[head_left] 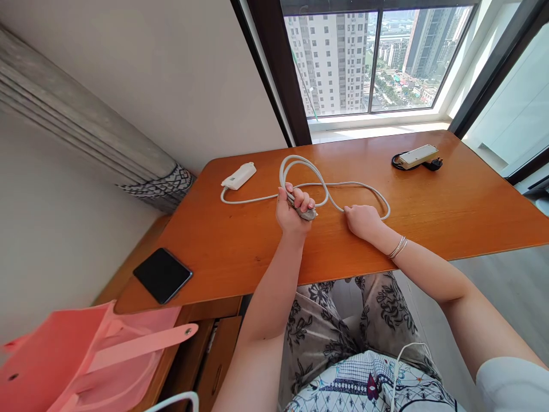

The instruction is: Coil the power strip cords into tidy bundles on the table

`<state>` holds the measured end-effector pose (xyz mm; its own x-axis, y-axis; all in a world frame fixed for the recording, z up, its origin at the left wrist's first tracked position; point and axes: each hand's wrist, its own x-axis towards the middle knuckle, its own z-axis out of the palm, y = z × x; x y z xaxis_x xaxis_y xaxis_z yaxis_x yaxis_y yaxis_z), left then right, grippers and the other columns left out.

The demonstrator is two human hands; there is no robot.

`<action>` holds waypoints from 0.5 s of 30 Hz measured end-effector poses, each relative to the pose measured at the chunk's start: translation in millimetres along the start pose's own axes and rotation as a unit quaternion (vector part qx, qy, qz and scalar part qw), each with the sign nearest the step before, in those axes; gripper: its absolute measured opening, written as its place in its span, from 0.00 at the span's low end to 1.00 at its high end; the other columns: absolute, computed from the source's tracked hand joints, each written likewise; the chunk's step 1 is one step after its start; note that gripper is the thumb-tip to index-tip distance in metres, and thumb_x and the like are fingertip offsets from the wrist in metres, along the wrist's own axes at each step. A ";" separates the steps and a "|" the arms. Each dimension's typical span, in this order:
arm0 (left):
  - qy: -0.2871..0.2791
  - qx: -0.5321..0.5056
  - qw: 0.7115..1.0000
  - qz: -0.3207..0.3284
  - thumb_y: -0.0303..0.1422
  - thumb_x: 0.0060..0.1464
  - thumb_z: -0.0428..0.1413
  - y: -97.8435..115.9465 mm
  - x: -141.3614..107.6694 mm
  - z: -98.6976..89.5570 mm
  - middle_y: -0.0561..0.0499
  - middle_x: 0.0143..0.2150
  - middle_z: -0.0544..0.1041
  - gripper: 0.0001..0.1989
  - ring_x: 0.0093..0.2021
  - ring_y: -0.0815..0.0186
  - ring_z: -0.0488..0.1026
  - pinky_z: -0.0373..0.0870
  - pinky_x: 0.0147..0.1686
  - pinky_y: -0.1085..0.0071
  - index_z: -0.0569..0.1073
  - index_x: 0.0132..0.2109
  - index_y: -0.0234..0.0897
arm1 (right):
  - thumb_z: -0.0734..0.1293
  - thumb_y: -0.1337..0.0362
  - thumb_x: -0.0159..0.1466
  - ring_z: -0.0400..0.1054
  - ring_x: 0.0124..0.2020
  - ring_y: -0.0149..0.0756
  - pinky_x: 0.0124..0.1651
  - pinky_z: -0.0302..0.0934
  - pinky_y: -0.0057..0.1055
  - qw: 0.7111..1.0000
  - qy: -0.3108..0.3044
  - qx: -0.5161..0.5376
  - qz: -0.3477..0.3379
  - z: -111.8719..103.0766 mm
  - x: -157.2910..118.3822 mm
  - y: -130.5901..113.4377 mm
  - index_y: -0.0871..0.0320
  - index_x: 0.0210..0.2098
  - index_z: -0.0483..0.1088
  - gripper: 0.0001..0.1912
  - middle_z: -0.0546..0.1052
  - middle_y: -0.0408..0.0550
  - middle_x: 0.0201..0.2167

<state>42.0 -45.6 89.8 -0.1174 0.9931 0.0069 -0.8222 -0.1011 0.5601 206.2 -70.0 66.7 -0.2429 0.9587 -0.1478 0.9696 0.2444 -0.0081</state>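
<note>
My left hand (295,212) is closed around a grey plug and the gathered loops of a white cable (306,159), raised over the wooden table. To its right, my right hand (362,222) pinches the same cable, its fingers pressed together near the tabletop. From the loops the cable runs left to a white power strip (239,175) lying on the table, and another stretch curves behind my right hand. The plug's prongs are hard to make out within my left hand.
On the wooden table (223,246), a black tablet (163,274) lies at the left edge and a cream adapter (418,156) with a black cord at the back right. A pink bag (55,355) hangs lower left. A window (338,63) stands behind.
</note>
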 end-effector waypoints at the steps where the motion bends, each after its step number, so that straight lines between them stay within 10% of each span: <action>1: -0.002 0.002 1.000 0.002 0.42 0.74 0.42 1.2 0.4 -0.4 0.62 0.17 0.48 0.21 0.14 0.73 0.49 0.56 0.18 0.78 0.60 0.31 0.40 | 0.56 0.73 0.70 0.79 0.50 0.51 0.43 0.70 0.36 1.000 0.004 0.002 0.012 -1.8 -0.1 2.0 0.65 0.51 0.74 0.18 0.81 0.65 0.45; 15: -0.038 -0.007 0.998 -0.052 0.40 0.75 0.35 16.9 4.2 -4.8 0.61 0.17 0.43 0.24 0.14 0.73 0.41 0.51 0.16 0.78 0.60 0.29 0.39 | 0.55 0.68 0.73 0.78 0.49 0.47 0.43 0.67 0.33 0.992 0.077 -0.006 0.103 -7.5 8.9 38.4 0.59 0.53 0.74 0.19 0.81 0.60 0.47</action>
<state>25.0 -43.4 95.3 0.0101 0.9999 0.0123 -0.8351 0.0017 0.5500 241.1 -51.0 72.4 -0.0424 0.9991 0.0081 0.9989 0.0423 0.0194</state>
